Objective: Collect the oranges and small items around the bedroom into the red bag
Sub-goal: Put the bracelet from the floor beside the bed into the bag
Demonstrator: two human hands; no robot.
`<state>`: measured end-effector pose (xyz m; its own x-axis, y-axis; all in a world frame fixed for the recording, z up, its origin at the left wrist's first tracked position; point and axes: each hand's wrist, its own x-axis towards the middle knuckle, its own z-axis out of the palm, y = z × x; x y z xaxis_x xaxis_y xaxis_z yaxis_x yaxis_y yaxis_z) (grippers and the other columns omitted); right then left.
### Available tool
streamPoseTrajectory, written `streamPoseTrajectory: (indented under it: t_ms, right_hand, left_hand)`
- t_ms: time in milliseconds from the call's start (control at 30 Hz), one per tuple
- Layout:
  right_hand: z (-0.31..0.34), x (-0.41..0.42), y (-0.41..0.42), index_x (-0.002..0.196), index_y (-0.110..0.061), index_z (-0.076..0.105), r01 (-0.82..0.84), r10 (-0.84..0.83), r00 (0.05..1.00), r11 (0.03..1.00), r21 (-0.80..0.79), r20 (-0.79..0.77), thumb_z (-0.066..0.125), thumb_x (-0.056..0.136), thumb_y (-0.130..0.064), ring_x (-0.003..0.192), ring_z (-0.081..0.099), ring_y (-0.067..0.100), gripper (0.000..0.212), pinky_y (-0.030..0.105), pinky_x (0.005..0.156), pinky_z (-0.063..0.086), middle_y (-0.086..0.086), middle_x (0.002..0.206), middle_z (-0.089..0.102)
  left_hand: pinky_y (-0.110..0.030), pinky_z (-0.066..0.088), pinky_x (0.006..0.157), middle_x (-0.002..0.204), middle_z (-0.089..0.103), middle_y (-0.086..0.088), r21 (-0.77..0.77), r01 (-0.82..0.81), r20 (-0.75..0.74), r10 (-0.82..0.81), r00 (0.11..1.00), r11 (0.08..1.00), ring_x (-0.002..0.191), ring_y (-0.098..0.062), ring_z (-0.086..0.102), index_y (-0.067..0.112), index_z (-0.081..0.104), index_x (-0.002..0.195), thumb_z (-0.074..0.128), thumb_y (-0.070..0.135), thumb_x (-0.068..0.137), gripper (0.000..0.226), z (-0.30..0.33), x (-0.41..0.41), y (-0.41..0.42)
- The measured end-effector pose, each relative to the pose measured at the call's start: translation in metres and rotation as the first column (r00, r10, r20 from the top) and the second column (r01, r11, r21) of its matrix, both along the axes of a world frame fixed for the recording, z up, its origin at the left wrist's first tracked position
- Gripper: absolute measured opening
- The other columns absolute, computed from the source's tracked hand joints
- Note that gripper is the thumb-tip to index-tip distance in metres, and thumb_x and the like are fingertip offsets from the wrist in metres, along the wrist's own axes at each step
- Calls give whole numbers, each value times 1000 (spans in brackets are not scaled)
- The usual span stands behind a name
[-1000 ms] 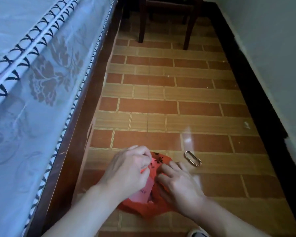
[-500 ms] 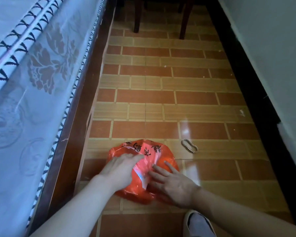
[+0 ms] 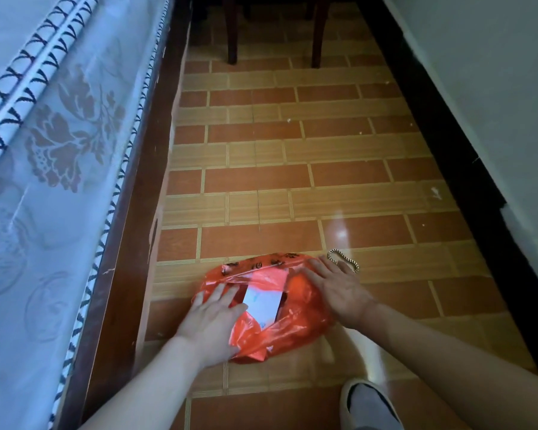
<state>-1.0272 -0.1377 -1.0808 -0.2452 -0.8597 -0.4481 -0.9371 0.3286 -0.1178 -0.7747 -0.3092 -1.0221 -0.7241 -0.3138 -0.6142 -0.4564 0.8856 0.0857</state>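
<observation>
The red plastic bag (image 3: 288, 330) lies flat on the tiled floor beside the bed. A white card-like item (image 3: 263, 302) shows through its open mouth, and a round orange shape (image 3: 298, 285) bulges under the plastic on the right. My left hand (image 3: 213, 318) presses flat on the bag's left side with straight fingers. My right hand (image 3: 336, 285) lies flat on the bag's right side, fingers spread. A small beaded bracelet (image 3: 343, 259) lies on the floor just beyond my right fingertips.
The bed's wooden frame (image 3: 131, 243) and lace-edged sheet (image 3: 44, 181) run along the left. A wall with dark skirting (image 3: 466, 181) bounds the right. Chair legs (image 3: 232, 35) stand at the far end. My slippered foot (image 3: 367, 405) is at the bottom right.
Both hands have spread apart across the bag, the right one sliding toward the bracelet. The bag's mouth has opened, showing the white item inside.
</observation>
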Motion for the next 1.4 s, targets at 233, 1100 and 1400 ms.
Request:
streamPoseTrajectory:
  t_ms: [233,1100,1400]
  right_hand:
    - [16,-11,8,163,-31,19,215,-207,963,976,-31,175,38,79,-33,159,9,22,86,48,127,11,-2,172,17]
    - [-13,-10,-59,164,-15,-8,-179,177,983,982,53,48,46,77,-90,159,-9,22,126,55,127,-1,5,173,-5]
    - [-18,-18,-40,164,-33,15,-37,74,964,989,-143,256,64,73,-79,159,0,14,113,50,128,4,-11,172,10]
  left_hand:
    - [-40,16,128,166,34,3,93,55,-183,-37,982,994,158,-21,21,30,60,143,67,50,89,58,5,-2,-3]
    - [-64,0,124,174,-15,0,-189,-191,-35,188,982,963,157,-31,-23,21,4,167,77,58,82,117,-12,2,-28]
    - [-61,5,126,174,2,9,-38,-291,-171,280,945,956,161,-22,-10,36,23,163,80,53,80,102,-8,-2,-40]
